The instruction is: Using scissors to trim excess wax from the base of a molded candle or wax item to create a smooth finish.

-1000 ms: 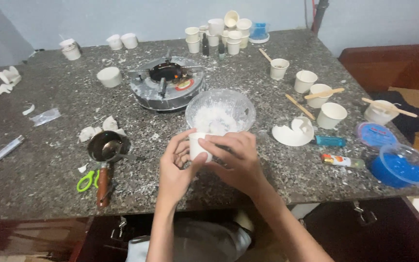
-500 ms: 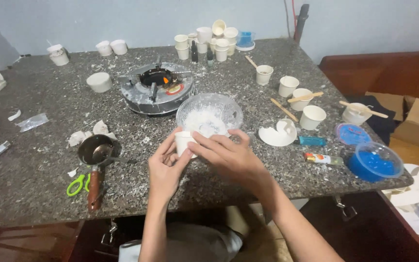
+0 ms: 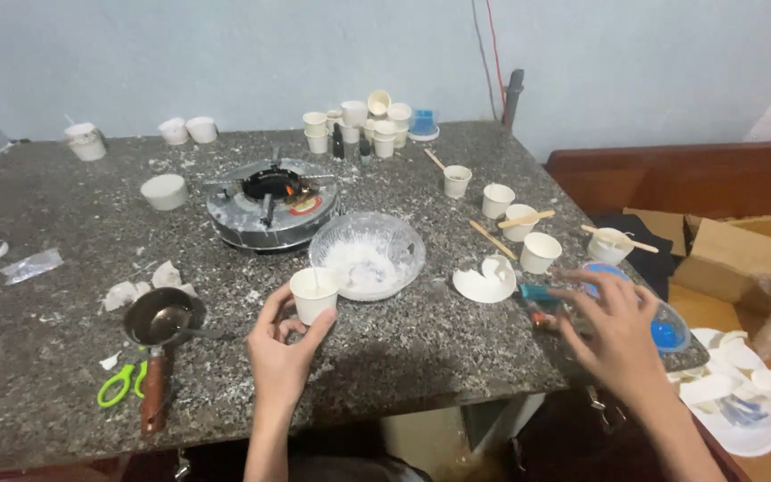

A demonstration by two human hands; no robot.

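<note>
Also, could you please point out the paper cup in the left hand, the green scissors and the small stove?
Paper cup (image 3: 314, 295), head view: on its white side wall.
Green scissors (image 3: 120, 386), head view: on a handle loop.
Small stove (image 3: 271, 207), head view: on its round metal body.

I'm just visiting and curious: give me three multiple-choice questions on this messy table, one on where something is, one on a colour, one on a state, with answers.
1. Where does the small saucepan stand?
A. On the stove
B. On the table, left of the left hand
C. In the glass bowl

2. What colour are the scissors' handles?
A. Green
B. Red
C. Black

3. What is the left hand doing?
A. Lying flat on the table
B. Gripping the scissors
C. Holding a white paper cup

Answers: 1 B, the pan sits on the stone top, clear of the stove. 2 A, both loops are bright green. 3 C, thumb and fingers wrap round the cup.
</note>
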